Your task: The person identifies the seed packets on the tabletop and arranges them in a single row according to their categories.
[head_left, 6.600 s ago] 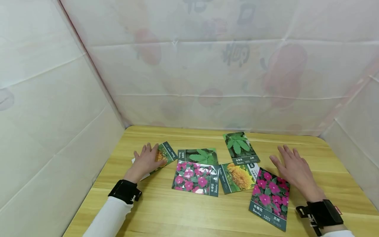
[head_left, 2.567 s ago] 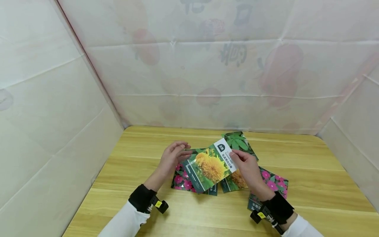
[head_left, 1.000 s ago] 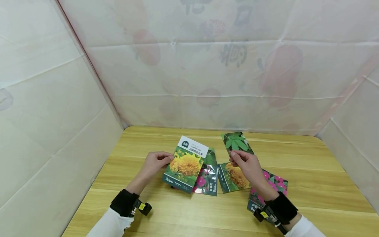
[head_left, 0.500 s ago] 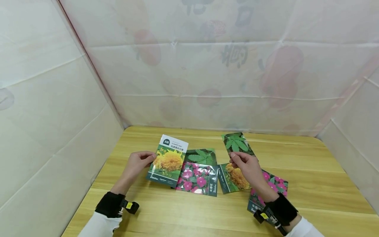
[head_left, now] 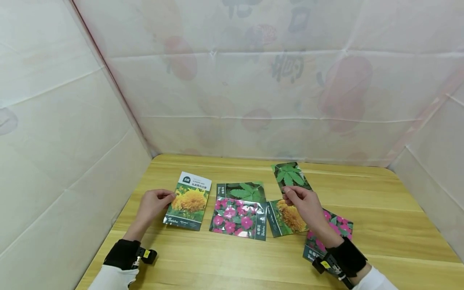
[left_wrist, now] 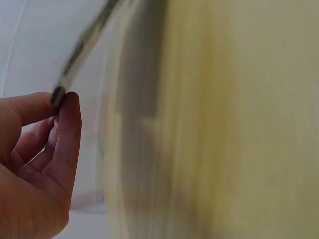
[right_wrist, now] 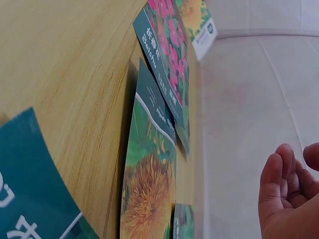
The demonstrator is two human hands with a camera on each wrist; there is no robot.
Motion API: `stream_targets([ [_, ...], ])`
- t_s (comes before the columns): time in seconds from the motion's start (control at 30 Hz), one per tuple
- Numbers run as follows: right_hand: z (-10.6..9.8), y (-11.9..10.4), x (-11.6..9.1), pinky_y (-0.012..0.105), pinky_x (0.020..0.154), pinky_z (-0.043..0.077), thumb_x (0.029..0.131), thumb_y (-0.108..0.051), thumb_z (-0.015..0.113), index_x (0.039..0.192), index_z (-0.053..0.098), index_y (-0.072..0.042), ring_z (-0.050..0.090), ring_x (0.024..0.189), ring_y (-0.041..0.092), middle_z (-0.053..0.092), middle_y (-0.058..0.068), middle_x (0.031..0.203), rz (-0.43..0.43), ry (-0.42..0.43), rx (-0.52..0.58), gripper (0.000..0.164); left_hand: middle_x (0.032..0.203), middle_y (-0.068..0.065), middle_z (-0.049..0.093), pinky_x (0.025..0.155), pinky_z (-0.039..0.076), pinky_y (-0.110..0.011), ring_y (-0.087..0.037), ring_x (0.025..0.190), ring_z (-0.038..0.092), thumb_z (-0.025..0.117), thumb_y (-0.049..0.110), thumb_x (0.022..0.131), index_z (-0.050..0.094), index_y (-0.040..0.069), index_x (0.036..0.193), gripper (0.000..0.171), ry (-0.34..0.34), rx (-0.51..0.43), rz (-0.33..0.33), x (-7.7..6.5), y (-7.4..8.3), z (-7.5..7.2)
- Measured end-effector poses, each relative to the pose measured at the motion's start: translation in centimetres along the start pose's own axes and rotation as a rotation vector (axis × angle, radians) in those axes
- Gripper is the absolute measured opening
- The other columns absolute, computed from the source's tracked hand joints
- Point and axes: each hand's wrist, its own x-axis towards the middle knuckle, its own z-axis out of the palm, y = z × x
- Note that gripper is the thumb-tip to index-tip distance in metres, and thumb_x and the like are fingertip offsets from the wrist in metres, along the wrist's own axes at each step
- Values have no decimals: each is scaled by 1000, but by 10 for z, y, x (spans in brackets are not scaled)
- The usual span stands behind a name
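Note:
My left hand [head_left: 151, 207] pinches the left edge of a seed packet [head_left: 192, 201] with a yellow flower and a white top, at the left of the table. In the left wrist view, thumb and fingers grip the packet's edge [left_wrist: 75, 59]. My right hand [head_left: 308, 207] hovers with loosely curled fingers, holding nothing; the right wrist view shows a gap between thumb and fingers. Beneath it lies a second yellow-flower packet [head_left: 284, 221], partly hidden. A green-leaf packet [head_left: 290, 175] lies just beyond its fingertips. Near its wrist is a pink-flower packet [head_left: 338, 223], partly covered by the forearm.
Mid-table, another pink-flower packet [head_left: 235, 219] overlaps a green-leaf packet [head_left: 248, 192]. The wooden table [head_left: 217, 266] backs onto a pale printed cloth wall [head_left: 224, 92], with more cloth at both sides.
Earlier, my left hand lay on the yellow-flower packet at left; then it was raised near my right hand mid-table. Now the left hand has carried it back leftward and lower, uncovering the middle packets.

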Motion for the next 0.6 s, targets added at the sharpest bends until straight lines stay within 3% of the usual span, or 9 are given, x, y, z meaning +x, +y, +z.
stream_targets([
  [0.1, -1, 12, 4, 26, 89, 59, 107, -43, 56, 134, 65, 2, 66, 104, 37, 69, 23, 116, -30, -3, -8, 53, 93, -9, 75, 68, 58, -31, -20, 80, 68, 70, 18, 101, 77, -2, 111, 24, 22, 99, 25, 0, -4, -3],
  [0.3, -3, 85, 31, 26, 87, 59, 102, -57, 57, 133, 68, -20, 68, 100, 20, 72, 6, 113, -92, 36, -25, 49, 90, -10, 76, 68, 54, -39, -23, 76, 67, 70, 16, 98, 79, 0, 105, 20, 56, 267, 78, 2, -8, -6],
  [0.4, -5, 104, 39, 29, 89, 59, 104, -53, 56, 133, 67, -26, 68, 101, 17, 71, 0, 114, -100, 31, -52, 41, 89, -11, 75, 66, 53, -40, -24, 75, 67, 71, 15, 98, 79, -1, 105, 19, 51, 308, 68, 2, -9, -7],
  [0.5, -6, 104, 39, 29, 89, 59, 105, -52, 56, 133, 67, -27, 67, 101, 17, 71, 0, 114, -97, 27, -43, 40, 88, -10, 75, 63, 51, -39, -23, 72, 65, 71, 15, 98, 78, -1, 103, 18, 46, 334, 58, 2, -9, -8],
  [0.6, -5, 85, 30, 29, 90, 59, 106, -47, 56, 133, 68, -19, 67, 101, 20, 71, 5, 112, -110, 9, 17, 41, 86, -9, 74, 61, 49, -37, -21, 70, 64, 72, 14, 98, 78, -1, 100, 16, 45, 350, 52, 3, -10, -8],
])
